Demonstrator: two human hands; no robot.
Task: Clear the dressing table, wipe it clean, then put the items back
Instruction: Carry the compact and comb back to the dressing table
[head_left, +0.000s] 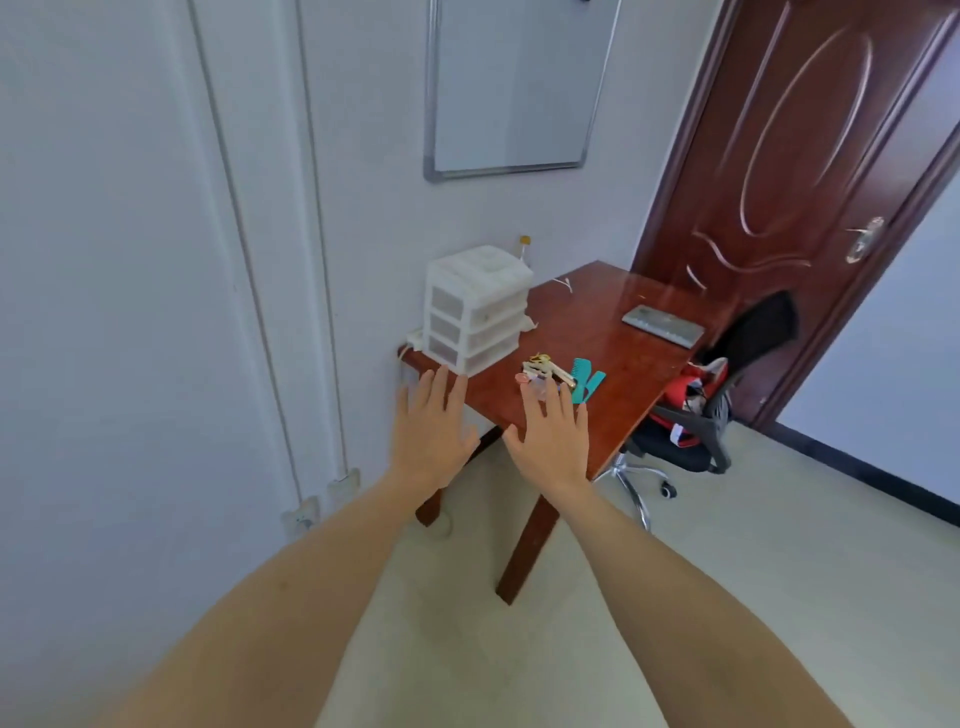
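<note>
With left hand (431, 431) and right hand (553, 441) both spread and holding nothing above the bench's (613, 332) near edge, could knock comb (587, 384) and hair clips (543, 370) there onto floor, or tip drawer box (475, 309) at left corner.

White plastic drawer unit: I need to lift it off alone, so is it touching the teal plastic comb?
Apart. In the head view, bare red-brown tabletop shows between the drawer unit and the comb.

no legible text, labels or numbers anywhere
</note>
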